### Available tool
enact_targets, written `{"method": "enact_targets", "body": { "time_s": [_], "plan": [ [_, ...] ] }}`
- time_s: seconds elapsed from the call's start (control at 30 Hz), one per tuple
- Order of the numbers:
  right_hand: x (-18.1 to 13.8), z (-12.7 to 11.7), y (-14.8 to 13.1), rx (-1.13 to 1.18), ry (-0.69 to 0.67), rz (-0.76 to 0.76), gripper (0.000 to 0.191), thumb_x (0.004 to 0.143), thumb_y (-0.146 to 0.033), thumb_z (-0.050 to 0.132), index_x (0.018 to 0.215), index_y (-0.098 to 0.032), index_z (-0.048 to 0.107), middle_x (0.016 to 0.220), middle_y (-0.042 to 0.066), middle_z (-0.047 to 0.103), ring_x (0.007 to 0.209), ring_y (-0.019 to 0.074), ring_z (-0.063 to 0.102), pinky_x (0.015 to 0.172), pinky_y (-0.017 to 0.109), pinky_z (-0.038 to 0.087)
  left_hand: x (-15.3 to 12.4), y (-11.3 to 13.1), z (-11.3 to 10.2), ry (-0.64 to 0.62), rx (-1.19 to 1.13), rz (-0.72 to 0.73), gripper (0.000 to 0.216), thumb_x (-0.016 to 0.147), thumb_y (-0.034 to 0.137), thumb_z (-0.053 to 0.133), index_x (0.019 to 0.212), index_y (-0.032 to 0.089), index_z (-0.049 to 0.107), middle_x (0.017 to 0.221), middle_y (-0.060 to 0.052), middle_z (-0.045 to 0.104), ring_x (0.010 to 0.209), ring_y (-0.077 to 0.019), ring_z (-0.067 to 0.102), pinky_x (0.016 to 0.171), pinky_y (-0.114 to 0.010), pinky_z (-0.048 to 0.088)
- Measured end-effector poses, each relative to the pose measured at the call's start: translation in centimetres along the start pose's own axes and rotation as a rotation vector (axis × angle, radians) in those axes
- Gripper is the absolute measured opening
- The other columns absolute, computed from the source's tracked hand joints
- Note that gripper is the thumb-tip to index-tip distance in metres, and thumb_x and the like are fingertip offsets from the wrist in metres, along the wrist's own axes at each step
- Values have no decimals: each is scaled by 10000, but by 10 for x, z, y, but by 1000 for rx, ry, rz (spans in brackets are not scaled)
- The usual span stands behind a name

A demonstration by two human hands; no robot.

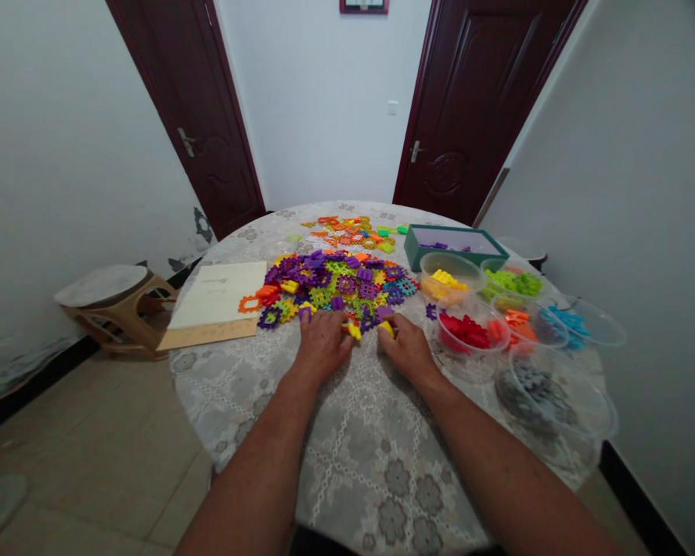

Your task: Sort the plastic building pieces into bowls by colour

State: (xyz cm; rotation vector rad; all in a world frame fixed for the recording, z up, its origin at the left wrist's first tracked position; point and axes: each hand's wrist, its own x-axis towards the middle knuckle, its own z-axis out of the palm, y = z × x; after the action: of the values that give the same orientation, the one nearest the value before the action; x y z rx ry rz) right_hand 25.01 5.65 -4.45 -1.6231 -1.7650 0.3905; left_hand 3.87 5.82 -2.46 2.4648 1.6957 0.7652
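A heap of colourful plastic interlocking building pieces (336, 282), mostly purple, green, yellow and orange, lies in the middle of the table. My left hand (323, 341) rests at the heap's near edge, with a yellow building piece (354, 331) between its thumb and forefinger. Just to the right, my right hand (408, 349) pinches another yellow building piece (387, 328) by its fingertips. Purple pieces lie close in front of both hands. My fingers partly cover the held pieces.
Clear round tubs of sorted pieces stand on the right: yellow (449, 279), red (466, 332), green (513, 283), orange, blue and grey. Behind them is a green box (456, 241) with purple pieces. A paper sheet (223, 289) lies left. A stool (113, 301) stands beyond the round table (382, 463).
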Motion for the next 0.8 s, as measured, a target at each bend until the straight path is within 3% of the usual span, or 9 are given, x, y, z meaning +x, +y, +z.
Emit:
{"method": "enact_targets", "body": {
  "time_s": [0.13, 0.3, 0.47, 0.67, 0.8],
  "plan": [
    [-1, 2, 4, 44, 22, -4, 313, 944, -346, 553, 1165, -188, 706, 1051, 81, 779, 905, 235, 725, 852, 344, 540, 0, -3, 5, -14, 7, 17, 383, 864, 222, 716, 1241, 290, 713, 1265, -99, 716, 1248, -325, 600, 1205, -626, 235],
    [-2, 5, 6, 63, 36, -45, 365, 921, -350, 572, 1225, -188, 694, 1131, 93, 767, 927, 232, 714, 880, 366, 550, 2, -3, 6, 10, -3, 4, 156, 907, 301, 722, 1051, 272, 774, 1181, -88, 728, 1200, -314, 607, 1185, -616, 268],
    [-2, 6, 9, 44, 44, -92, 382, 899, -342, 589, 1218, -167, 701, 1125, 103, 745, 896, 223, 682, 877, 374, 545, 4, -1, 5, 56, -2, 18, 88, 919, 291, 702, 947, 233, 762, 1079, -90, 733, 1137, -304, 622, 1170, -603, 302],
    [-2, 2, 5, 120, 42, -104, 389, 938, -404, 585, 1209, -162, 723, 1026, 89, 733, 841, 220, 666, 839, 369, 542, 6, 4, 3, 155, -160, 28, 47, 891, 230, 666, 889, 210, 709, 1004, -96, 734, 1064, -277, 659, 1050, -473, 465],
    [-2, 2, 3, 229, 15, -40, 428, 952, -418, 570, 1271, -173, 713, 972, 72, 741, 800, 213, 667, 767, 342, 547, 7, 8, -1, 143, -300, 8, 68, 892, 181, 631, 881, 213, 690, 993, -84, 751, 1042, -255, 677, 1003, -425, 511]
  ]
}}
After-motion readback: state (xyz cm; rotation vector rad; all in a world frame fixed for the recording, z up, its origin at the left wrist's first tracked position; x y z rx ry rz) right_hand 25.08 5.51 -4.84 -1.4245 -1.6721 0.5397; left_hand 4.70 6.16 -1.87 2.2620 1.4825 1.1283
